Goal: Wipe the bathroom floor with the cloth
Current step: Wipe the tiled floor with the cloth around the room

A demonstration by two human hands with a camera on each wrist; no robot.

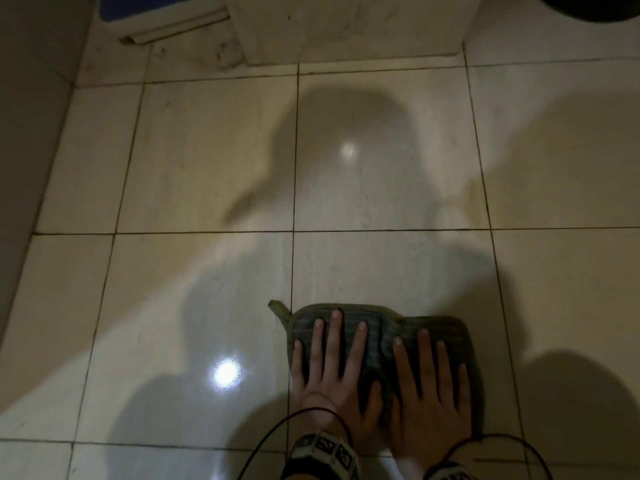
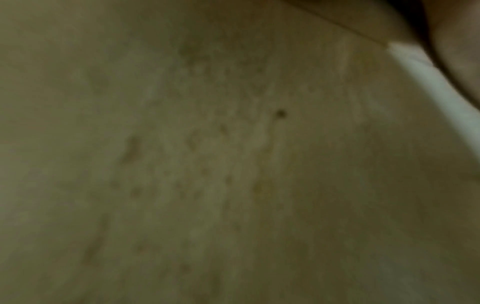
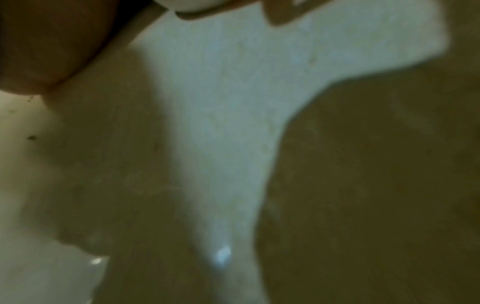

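Nearest the person, both hands lie flat on a grey striped cloth point(image 1: 379, 336) spread on the tiled bathroom floor point(image 1: 207, 174). The left hand point(image 1: 334, 379) covers the cloth's left half and the right hand point(image 1: 431, 389) its right half, side by side, fingers straight and spread, pressing down rather than gripping. A wrist band point(image 1: 323, 452) with a thin black cable sits on the left wrist. A small corner of the cloth pokes out at its far left, and the cloth straddles a grout line point(image 1: 293, 265) between two tiles.

Both wrist views are blurred and show only floor surface with faint specks, so they add nothing about the fingers.

Beyond the cloth the glossy tiles carry the person's shadow and two bright light reflections point(image 1: 227, 372). Farther off, a pale raised base point(image 1: 346, 29) meets the floor, with grime along its left corner.

This looks like the wiping stroke itself, with the cloth drawn close to the body. The next move likely calls for pushing forward with even downward pressure from both palms, keeping the cloth flat so it does not bunch.
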